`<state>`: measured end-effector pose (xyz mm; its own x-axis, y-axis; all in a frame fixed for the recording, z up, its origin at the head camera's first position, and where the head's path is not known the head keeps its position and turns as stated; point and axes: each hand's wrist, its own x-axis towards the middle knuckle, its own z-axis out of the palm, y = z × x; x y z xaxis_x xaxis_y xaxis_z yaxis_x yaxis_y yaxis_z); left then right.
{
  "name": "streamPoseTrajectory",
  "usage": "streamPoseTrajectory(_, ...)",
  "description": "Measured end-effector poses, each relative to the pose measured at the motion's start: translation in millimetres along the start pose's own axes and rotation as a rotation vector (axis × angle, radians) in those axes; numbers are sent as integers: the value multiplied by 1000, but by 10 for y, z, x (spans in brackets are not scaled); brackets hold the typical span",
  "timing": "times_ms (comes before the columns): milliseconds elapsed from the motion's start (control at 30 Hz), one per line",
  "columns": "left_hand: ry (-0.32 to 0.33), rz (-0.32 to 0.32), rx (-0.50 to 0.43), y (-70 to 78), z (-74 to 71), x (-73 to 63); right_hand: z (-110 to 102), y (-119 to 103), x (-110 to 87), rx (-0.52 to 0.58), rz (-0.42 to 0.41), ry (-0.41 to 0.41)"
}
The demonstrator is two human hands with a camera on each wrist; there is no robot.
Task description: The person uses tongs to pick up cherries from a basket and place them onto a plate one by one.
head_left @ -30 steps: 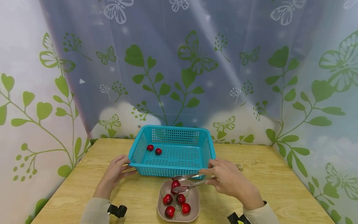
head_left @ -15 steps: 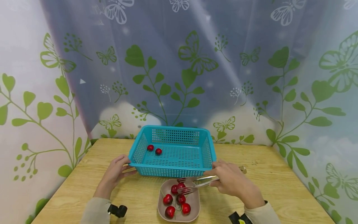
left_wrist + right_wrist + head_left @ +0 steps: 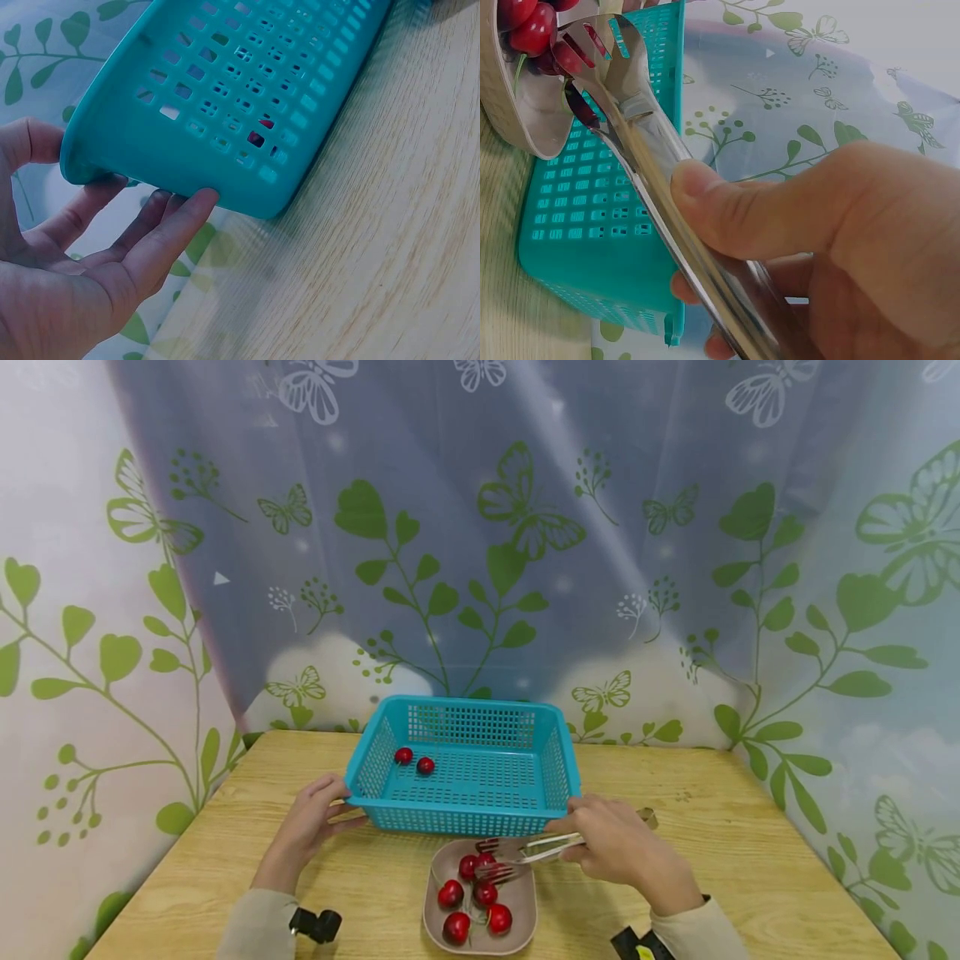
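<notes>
My right hand (image 3: 611,843) grips metal tongs (image 3: 682,202), thumb on one arm, fingers round the other. Their slotted fork-like tips reach over a small beige tray (image 3: 433,914), among the cherries at its far right. Several red cherries (image 3: 456,928) with stems lie in the tray. Whether the tips touch a cherry, I cannot tell. My left hand (image 3: 311,818) holds the near left corner of a turquoise plastic basket (image 3: 202,165), thumb at the rim and fingers against its wall from below. Two cherries (image 3: 425,766) lie at the left inside the basket.
A wooden table (image 3: 720,852) bears the basket and, right in front of it, the tray. Behind the table hangs a curtain (image 3: 450,568) printed with leaves and butterflies. The right hand is close to the basket's near right corner.
My right hand and the tongs have shifted slightly right, and the tips have moved off the left cherry at the tray's far end toward its neighbour. The left hand and basket stay put.
</notes>
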<state>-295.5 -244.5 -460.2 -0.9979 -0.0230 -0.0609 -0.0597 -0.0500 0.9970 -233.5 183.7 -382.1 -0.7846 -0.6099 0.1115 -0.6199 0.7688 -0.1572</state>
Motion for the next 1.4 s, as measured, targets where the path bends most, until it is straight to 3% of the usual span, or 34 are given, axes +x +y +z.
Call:
streamPoseTrajectory(533,-1,3,-1,2,-1,-2,-14,28,-3,24,42,-30)
streamPoseTrajectory(1133,-4,13,-3,-11,-6,13,-9,-12,52,-58,-93,174)
streamPoseTrajectory(1400,-14,16,-16,-20,-19,6,-19,-37,93,-58,-125,218)
